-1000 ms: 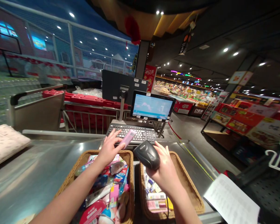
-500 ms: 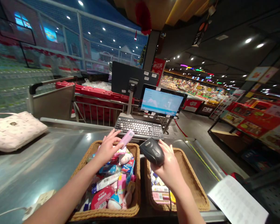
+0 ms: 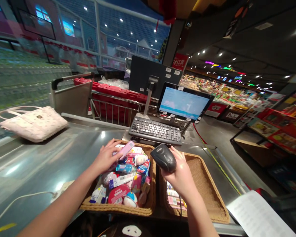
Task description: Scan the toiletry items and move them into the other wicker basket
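Observation:
My left hand (image 3: 108, 156) is closed on a slim pink box (image 3: 127, 149), above the far left part of a full wicker basket (image 3: 153, 184). Packets, tubes and small boxes fill that basket, among them a red package (image 3: 118, 194) and a blue-capped tube (image 3: 124, 168). In my right hand (image 3: 181, 172) is a black barcode scanner (image 3: 164, 158), its head tilted towards the left. Beneath the scanner hand stands a second wicker basket (image 3: 212, 184), with several small packages (image 3: 173, 199) at its left side. My right forearm hides part of it.
Behind the baskets are a keyboard (image 3: 155, 130) and a lit monitor (image 3: 185, 102). A pale handbag (image 3: 37, 123) rests on the metal counter (image 3: 86, 138) at left. Printed paper (image 3: 259, 210) lies at the right, and a power strip (image 3: 64, 189) with a white cable at the left.
My left hand has drawn the pink box slightly left and lower over the full basket. The scanner stays in my right hand. The whole view has shifted, with the scene sliding right.

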{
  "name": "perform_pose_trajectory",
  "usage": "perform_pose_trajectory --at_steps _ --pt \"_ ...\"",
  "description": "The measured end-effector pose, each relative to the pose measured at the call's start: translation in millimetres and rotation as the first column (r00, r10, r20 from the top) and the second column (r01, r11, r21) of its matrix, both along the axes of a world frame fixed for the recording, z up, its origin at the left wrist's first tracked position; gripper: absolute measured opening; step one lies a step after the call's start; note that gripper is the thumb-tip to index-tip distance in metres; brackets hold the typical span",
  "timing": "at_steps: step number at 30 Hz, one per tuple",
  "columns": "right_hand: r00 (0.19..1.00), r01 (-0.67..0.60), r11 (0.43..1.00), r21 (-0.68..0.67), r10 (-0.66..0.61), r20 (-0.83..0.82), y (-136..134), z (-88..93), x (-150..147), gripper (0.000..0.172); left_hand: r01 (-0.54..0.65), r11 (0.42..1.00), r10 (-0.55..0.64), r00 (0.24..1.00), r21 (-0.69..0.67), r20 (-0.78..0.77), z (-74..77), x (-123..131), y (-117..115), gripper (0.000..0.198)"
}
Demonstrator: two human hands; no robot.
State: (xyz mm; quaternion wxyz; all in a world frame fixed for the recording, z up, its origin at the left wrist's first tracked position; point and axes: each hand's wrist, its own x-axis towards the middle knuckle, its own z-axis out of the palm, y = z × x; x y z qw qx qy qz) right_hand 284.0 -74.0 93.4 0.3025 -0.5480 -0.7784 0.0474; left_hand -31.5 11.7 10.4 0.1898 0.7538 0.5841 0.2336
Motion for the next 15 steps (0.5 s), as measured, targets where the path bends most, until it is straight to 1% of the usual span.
perform_pose_trajectory --at_steps 3,8,12,15 --pt "1.0 -0.026 1.0 -0.013 0.026 -0.008 1 -0.4 -4 0.041 -0.04 0.998 0.038 0.999 -0.048 -0.036 -7.4 -10 -3 0.035" --pt "0.999 -0.038 0.997 -0.061 0.038 -0.008 1 -1.7 -13 0.041 -0.04 0.998 0.037 0.997 -0.046 -0.067 -19.1 -19 -4 0.037" --pt "0.998 -0.059 0.987 -0.148 0.058 -0.006 -1 -7.1 -20 0.047 -0.04 0.998 0.034 0.991 -0.048 -0.129 -23.8 -23 -3 0.036" --pt "0.997 -0.077 0.976 -0.202 0.077 -0.006 -3 -10.1 -25 0.046 -0.046 0.997 0.033 0.98 -0.06 -0.194 -25.8 -24 0 0.033"
